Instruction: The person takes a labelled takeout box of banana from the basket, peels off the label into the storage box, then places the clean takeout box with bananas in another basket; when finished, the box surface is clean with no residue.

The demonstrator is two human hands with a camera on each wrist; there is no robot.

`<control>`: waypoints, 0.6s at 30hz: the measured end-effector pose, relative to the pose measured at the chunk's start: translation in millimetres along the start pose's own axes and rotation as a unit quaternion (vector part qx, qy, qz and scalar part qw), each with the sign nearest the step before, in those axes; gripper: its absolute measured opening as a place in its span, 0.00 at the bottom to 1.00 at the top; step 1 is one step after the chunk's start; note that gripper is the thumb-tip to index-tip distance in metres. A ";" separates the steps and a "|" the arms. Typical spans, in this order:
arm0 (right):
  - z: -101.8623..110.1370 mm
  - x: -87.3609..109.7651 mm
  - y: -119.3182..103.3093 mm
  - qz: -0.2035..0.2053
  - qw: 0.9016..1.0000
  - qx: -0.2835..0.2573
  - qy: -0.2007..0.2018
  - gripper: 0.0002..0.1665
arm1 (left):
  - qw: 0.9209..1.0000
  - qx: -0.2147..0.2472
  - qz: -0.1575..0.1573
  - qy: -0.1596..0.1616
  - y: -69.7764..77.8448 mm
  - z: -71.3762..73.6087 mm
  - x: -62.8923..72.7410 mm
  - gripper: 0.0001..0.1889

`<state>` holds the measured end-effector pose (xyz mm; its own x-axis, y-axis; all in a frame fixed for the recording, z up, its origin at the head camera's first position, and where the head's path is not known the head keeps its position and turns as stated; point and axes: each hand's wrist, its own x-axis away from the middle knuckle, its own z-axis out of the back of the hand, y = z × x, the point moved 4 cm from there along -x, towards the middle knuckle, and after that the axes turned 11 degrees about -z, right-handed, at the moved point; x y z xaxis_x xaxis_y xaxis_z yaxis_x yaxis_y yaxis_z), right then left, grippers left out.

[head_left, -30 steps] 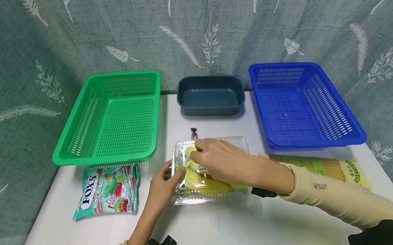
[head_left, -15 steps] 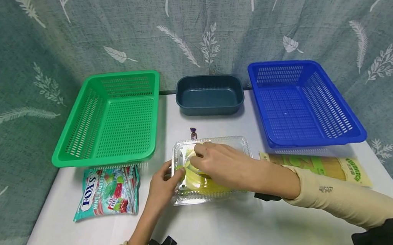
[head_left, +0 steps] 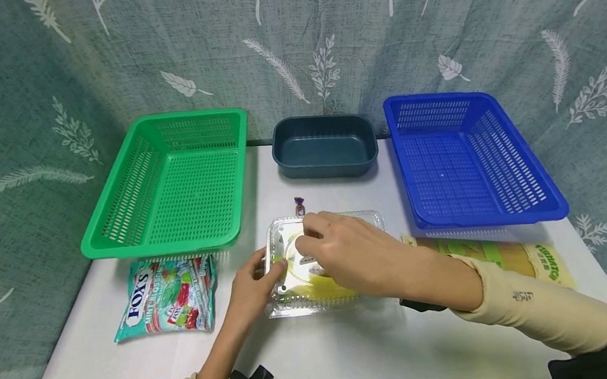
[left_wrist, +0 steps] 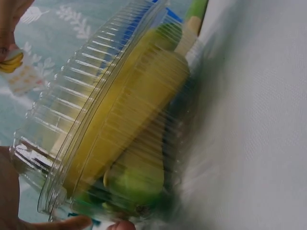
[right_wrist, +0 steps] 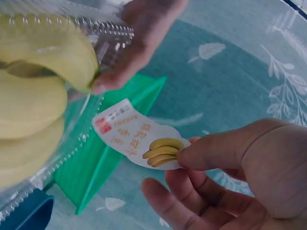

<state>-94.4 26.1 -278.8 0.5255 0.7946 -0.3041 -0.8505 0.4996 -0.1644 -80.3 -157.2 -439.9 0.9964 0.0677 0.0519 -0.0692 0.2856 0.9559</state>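
A clear plastic clamshell box (head_left: 318, 303) with yellow bananas (left_wrist: 129, 108) inside sits at the middle of the table, lid down. My left hand (head_left: 252, 283) grips its left edge, thumb over the top. Above the lid is my right hand (head_left: 348, 254), its thumb and forefinger pinching a white banana label (right_wrist: 139, 136) by one end. In the right wrist view the label curls in the air, apart from the box. Just behind the box lies a small wrapped candy (head_left: 299, 205), close to the right hand's knuckles.
A green basket (head_left: 206, 243) stands back left, a dark teal tray (head_left: 326, 171) back centre, a blue basket (head_left: 493, 219) back right. A Fox's candy bag (head_left: 170, 295) lies left, and a yellow-green noodle packet (head_left: 502, 260) lies right, partly behind the right forearm.
My right hand and forearm have shifted slightly to the right over the box. The left hand keeps its hold on the box edge, and the box has not moved.
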 end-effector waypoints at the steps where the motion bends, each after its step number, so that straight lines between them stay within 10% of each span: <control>1: 2.4 0.2 0.4 -0.001 1.000 -0.006 0.004 0.11 | 1.000 -0.006 -0.001 -0.002 0.3 0.5 0.3 0.32; 18: 18.5 10.3 5.6 0.005 0.999 -0.006 0.054 0.10 | 0.982 -0.160 -0.089 -0.045 35.8 10.2 14.3 0.44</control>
<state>-93.4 43.4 -265.5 0.5121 0.7573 -0.4052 -0.8563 0.4871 -0.1718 -68.0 -155.7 -402.0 0.9934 -0.0922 -0.0688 0.1095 0.5719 0.8130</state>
